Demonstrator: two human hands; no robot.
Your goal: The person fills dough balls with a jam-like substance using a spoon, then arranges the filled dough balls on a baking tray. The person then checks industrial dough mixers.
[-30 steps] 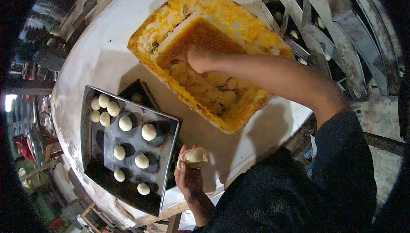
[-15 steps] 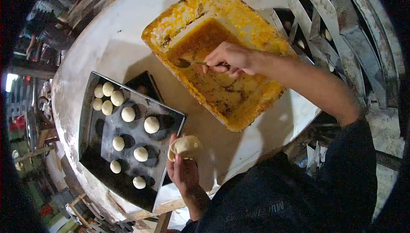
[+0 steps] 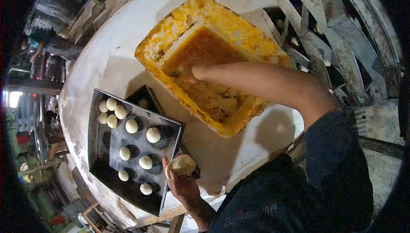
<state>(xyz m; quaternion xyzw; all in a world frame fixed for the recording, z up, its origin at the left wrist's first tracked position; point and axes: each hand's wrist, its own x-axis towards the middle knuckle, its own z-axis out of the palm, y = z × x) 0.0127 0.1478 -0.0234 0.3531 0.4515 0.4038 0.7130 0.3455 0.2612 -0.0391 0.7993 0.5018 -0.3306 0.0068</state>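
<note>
A pale piece of dough (image 3: 182,164) sits in the left hand (image 3: 183,187), close to the near right edge of a dark metal tray (image 3: 112,160); the fingers curl around the dough and hold it from below and from the side; the dough looks rounded and hollowed, its inside facing up.

Above and to the right, the right hand (image 3: 191,71) dips into a large rectangular tub (image 3: 252,28); that hand is blurred and partly hidden by its own wrist, so I cannot tell whether its fingers are wide, narrow or holding anything; a brown grainy filling (image 3: 203,42) covers the far part of the tub floor, and yellow residue coats the walls.

The tray carries eleven dough balls (image 3: 145,162), five of them bunched in its far left corner and six spread apart; a smaller dark tray (image 3: 146,96) shows partly beneath its far edge; all of this stands on a whitish surface (image 3: 102,53).

Metal pans (image 3: 337,42) overlap at the far right; a dark sleeve (image 3: 335,147) covers the right upper arm.
</note>
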